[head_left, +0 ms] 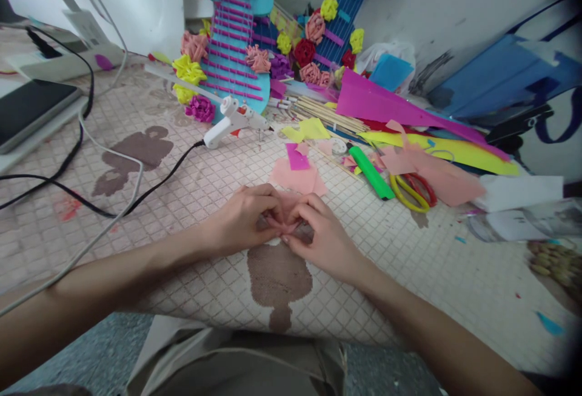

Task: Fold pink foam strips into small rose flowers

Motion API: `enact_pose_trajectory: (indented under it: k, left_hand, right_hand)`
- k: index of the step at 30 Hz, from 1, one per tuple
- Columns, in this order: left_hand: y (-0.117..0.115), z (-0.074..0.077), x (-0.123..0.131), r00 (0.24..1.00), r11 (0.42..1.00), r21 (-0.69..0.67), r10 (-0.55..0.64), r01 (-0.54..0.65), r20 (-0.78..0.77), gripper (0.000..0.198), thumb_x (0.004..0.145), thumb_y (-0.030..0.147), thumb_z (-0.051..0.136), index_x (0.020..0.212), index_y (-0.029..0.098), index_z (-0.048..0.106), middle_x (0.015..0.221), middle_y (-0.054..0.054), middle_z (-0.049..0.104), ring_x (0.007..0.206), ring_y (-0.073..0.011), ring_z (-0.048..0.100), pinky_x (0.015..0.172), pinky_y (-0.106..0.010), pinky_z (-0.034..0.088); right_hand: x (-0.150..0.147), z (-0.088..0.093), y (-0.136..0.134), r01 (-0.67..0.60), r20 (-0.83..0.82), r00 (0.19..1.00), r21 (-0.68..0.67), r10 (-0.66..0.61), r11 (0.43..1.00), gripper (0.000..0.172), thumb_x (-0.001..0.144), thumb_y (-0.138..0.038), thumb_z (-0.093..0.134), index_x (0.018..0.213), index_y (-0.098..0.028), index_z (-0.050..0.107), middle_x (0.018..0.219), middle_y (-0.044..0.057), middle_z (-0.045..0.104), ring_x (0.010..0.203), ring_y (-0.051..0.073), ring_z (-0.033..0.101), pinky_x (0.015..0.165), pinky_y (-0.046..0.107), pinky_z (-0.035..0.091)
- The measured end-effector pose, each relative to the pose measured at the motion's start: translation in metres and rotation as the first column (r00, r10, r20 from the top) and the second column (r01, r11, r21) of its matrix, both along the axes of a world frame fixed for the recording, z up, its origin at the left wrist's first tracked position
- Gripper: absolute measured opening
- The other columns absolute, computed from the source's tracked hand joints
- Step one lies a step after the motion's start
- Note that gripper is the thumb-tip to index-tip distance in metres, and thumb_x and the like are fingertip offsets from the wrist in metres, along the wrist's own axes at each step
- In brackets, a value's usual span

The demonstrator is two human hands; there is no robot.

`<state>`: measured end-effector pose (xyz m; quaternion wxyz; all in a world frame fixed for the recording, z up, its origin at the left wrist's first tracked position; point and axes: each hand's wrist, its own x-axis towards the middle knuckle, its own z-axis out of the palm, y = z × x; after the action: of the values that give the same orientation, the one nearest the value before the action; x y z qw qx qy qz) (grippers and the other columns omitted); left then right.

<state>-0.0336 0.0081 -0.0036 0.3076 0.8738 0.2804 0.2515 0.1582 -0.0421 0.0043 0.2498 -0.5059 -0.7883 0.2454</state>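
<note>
My left hand [243,219] and my right hand [321,235] meet at the middle of the quilted surface. Both are closed in a pinch on a small pink foam piece [285,213] held between the fingertips. Most of the piece is hidden by my fingers. Just beyond my hands lie loose pink foam sheets [297,179] with a magenta scrap [297,157] on top. A white glue gun [231,120] lies further back, its black cord running off to the left.
Blue foam craft models with paper flowers [236,50] stand at the back. Green marker [370,173], scissors [413,191], wooden sticks [331,116] and coloured foam sheets [386,105] lie right. A phone [27,108], power strip [59,62] and cables lie left.
</note>
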Motion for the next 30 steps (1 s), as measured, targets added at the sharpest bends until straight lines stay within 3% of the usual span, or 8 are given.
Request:
enact_pose_trajectory:
  k: [7, 13, 16, 20, 24, 30]
  left_hand:
    - [0.001, 0.003, -0.003, 0.998, 0.999, -0.039, -0.027, 0.025, -0.051, 0.023, 0.068, 0.019, 0.075, 0.087, 0.016, 0.062, 0.096, -0.005, 0.061, 0.090, -0.0186, 0.058, 0.078, -0.031, 0.045]
    - [0.003, 0.009, -0.005, 0.993, 0.995, -0.061, -0.079, 0.074, -0.089, 0.018, 0.072, 0.020, 0.073, 0.085, 0.016, 0.063, 0.093, -0.003, 0.059, 0.088, -0.0176, 0.057, 0.079, -0.032, 0.044]
    - [0.004, 0.008, -0.005, 0.994, 0.991, -0.091, -0.099, 0.095, -0.046, 0.007, 0.079, 0.019, 0.066, 0.085, 0.015, 0.064, 0.091, -0.004, 0.060, 0.086, -0.0165, 0.057, 0.077, -0.030, 0.045]
    - [0.004, 0.004, -0.005, 0.999, 0.998, -0.069, 0.015, -0.012, 0.043, 0.007, 0.082, 0.011, 0.058, 0.077, 0.014, 0.063, 0.085, -0.004, 0.058, 0.082, -0.0157, 0.056, 0.073, -0.028, 0.045]
    - [0.001, 0.005, -0.007, 0.992, 0.991, 0.062, 0.116, -0.119, 0.051, 0.006, 0.080, 0.009, 0.059, 0.077, 0.014, 0.061, 0.086, -0.005, 0.058, 0.084, -0.0174, 0.055, 0.075, -0.030, 0.045]
    - [-0.007, 0.005, 0.001, 0.996, 0.998, 0.037, -0.055, 0.053, 0.073, 0.010, 0.086, 0.010, 0.054, 0.087, 0.016, 0.061, 0.085, -0.002, 0.063, 0.085, -0.0159, 0.057, 0.079, -0.030, 0.043]
  right_hand:
    - [0.004, 0.010, 0.000, -0.041, 0.011, 0.999, -0.089, 0.042, 0.995, 0.027, 0.068, -0.019, 0.071, 0.085, -0.022, 0.051, 0.103, 0.005, 0.052, 0.103, 0.023, 0.051, 0.088, 0.040, 0.044]
    - [-0.001, 0.004, 0.000, -0.007, 0.030, 1.000, -0.040, 0.008, 0.999, 0.006, 0.081, -0.020, 0.059, 0.084, -0.020, 0.054, 0.095, 0.006, 0.052, 0.094, 0.021, 0.053, 0.082, 0.038, 0.045]
    - [-0.004, -0.002, 0.000, 0.027, 0.061, 0.998, 0.009, -0.028, 1.000, 0.007, 0.081, -0.020, 0.060, 0.083, -0.020, 0.053, 0.093, 0.006, 0.053, 0.090, 0.021, 0.053, 0.078, 0.038, 0.045]
    - [-0.004, -0.004, -0.001, 0.026, 0.062, 0.998, 0.020, -0.027, 0.999, 0.008, 0.082, -0.022, 0.060, 0.082, -0.020, 0.052, 0.093, 0.005, 0.053, 0.091, 0.021, 0.053, 0.078, 0.038, 0.045]
    - [-0.003, -0.004, 0.000, 0.028, 0.064, 0.997, 0.031, -0.030, 0.999, 0.011, 0.082, -0.024, 0.061, 0.083, -0.020, 0.052, 0.092, 0.005, 0.052, 0.089, 0.021, 0.052, 0.078, 0.038, 0.045]
    - [-0.005, -0.005, 0.000, 0.058, 0.080, 0.995, 0.028, -0.060, 0.998, 0.013, 0.080, -0.021, 0.062, 0.082, -0.019, 0.050, 0.092, 0.005, 0.051, 0.089, 0.021, 0.052, 0.078, 0.038, 0.045]
